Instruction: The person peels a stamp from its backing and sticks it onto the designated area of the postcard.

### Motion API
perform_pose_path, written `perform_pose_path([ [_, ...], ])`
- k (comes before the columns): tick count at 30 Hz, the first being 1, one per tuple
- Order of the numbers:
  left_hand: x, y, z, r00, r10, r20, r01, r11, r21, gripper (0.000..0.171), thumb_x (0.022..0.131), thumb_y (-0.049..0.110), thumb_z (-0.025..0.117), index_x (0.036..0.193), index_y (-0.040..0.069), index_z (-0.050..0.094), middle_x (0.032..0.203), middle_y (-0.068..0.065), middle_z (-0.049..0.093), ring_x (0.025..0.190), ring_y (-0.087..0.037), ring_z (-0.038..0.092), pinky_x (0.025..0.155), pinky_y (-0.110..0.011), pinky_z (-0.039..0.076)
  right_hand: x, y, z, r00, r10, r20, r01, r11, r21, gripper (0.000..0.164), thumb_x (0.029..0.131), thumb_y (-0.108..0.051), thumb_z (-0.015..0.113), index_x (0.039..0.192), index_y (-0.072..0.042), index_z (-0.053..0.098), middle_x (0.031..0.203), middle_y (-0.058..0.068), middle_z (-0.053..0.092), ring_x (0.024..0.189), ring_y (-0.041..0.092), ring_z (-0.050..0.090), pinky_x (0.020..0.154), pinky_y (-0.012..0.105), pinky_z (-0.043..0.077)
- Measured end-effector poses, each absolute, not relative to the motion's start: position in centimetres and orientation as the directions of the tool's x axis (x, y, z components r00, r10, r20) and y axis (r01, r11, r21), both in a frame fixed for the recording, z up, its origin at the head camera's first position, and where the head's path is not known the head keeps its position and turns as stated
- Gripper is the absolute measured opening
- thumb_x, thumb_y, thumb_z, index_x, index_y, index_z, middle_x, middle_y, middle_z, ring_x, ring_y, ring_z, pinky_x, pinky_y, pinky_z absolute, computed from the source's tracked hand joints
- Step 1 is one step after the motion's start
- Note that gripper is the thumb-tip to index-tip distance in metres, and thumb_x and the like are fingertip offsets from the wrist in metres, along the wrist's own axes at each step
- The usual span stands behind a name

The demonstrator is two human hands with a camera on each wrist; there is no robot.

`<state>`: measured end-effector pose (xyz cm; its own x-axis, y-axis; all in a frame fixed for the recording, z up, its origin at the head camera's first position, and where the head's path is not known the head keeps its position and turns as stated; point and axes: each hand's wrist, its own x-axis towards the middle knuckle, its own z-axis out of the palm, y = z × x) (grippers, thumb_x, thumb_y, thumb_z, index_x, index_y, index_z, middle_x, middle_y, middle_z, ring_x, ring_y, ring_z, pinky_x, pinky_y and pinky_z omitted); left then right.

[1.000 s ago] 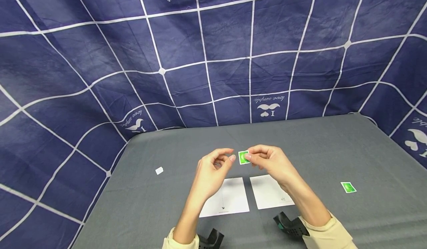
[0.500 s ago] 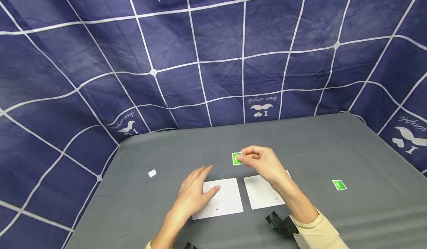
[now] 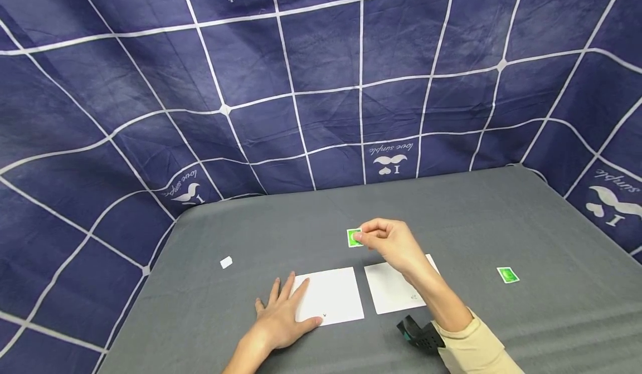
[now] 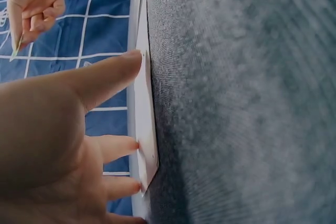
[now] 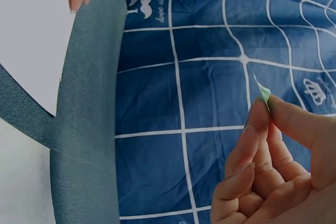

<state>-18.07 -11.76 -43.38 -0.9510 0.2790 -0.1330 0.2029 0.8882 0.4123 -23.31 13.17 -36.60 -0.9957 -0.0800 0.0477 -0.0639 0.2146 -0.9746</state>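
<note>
My right hand (image 3: 393, 246) is raised over the table and pinches a small green stamp (image 3: 352, 238) with a white border between thumb and index finger. In the right wrist view that stamp (image 5: 263, 92) is seen nearly edge-on and slightly bent. Lower on the left, my left hand (image 3: 282, 317) lies with fingers spread at the left side of a white card (image 3: 335, 295). Its thumb and some fingertips touch the card (image 4: 145, 103) in the left wrist view. A second white card (image 3: 388, 289) lies to the right, partly hidden under my right forearm.
Another green stamp (image 3: 508, 275) lies on the grey cloth-covered table (image 3: 451, 212) at the right. A small white scrap (image 3: 226, 262) is on the left. Blue cloth (image 3: 321, 112) with white lines hangs behind and at the sides.
My left hand has moved away from the stamp, down and left, and spread its fingers onto the left card. My right hand keeps its pinch on the stamp. The head view has shifted slightly.
</note>
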Motion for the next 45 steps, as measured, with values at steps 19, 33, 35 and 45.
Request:
perform_pose_path([
  [19, -17.9, -11.6, -43.7, -0.955, 0.257, -0.149, 0.183, 0.904, 0.387, 0.078, 0.083, 0.059, 0.061, 0.144, 0.017, 0.041, 0.153, -0.018, 0.025, 0.136, -0.05, 0.016, 0.087, -0.081, 0.012, -23.6, 12.4, -38.5, -0.996, -0.082, 0.028, -0.05, 0.284, -0.957, 0.013, 0.089, -0.012, 0.066, 0.092, 0.0, 0.065, 0.071, 0.007, 0.069, 0.07, 0.024, 0.06, 0.064, 0.031, 0.046],
  [33, -17.8, -11.4, -43.9, -0.944, 0.271, -0.19, 0.182, 0.904, 0.386, 0.076, 0.085, 0.059, 0.059, 0.146, 0.017, 0.04, 0.154, -0.017, 0.022, 0.137, -0.049, 0.013, 0.087, -0.082, 0.011, -24.0, 12.5, -42.4, -0.96, -0.146, -0.24, 0.214, 0.171, -0.962, 0.018, 0.09, -0.012, 0.064, 0.098, 0.004, 0.062, 0.072, 0.009, 0.069, 0.049, 0.007, 0.055, 0.045, 0.016, 0.037],
  [35, -17.8, -11.5, -43.8, -0.944, 0.27, -0.19, 0.182, 0.906, 0.382, 0.076, 0.085, 0.059, 0.059, 0.146, 0.017, 0.039, 0.154, -0.017, 0.022, 0.137, -0.049, 0.013, 0.087, -0.082, 0.011, -24.0, 12.4, -42.9, -0.951, -0.164, -0.264, 0.236, 0.168, -0.957, 0.018, 0.09, -0.011, 0.064, 0.098, 0.004, 0.061, 0.072, 0.011, 0.069, 0.049, 0.006, 0.057, 0.044, 0.014, 0.038],
  [45, -18.1, -12.2, -43.4, -0.948, 0.244, -0.205, 0.157, 0.917, 0.367, 0.077, 0.085, 0.059, 0.059, 0.146, 0.017, 0.038, 0.154, -0.017, 0.021, 0.138, -0.048, 0.012, 0.087, -0.082, 0.011, -23.9, 10.5, -43.6, -0.943, -0.125, -0.309, 0.256, 0.321, -0.912, 0.007, 0.088, -0.004, 0.064, 0.09, 0.002, 0.063, 0.064, 0.009, 0.067, 0.047, 0.007, 0.059, 0.041, 0.014, 0.04],
])
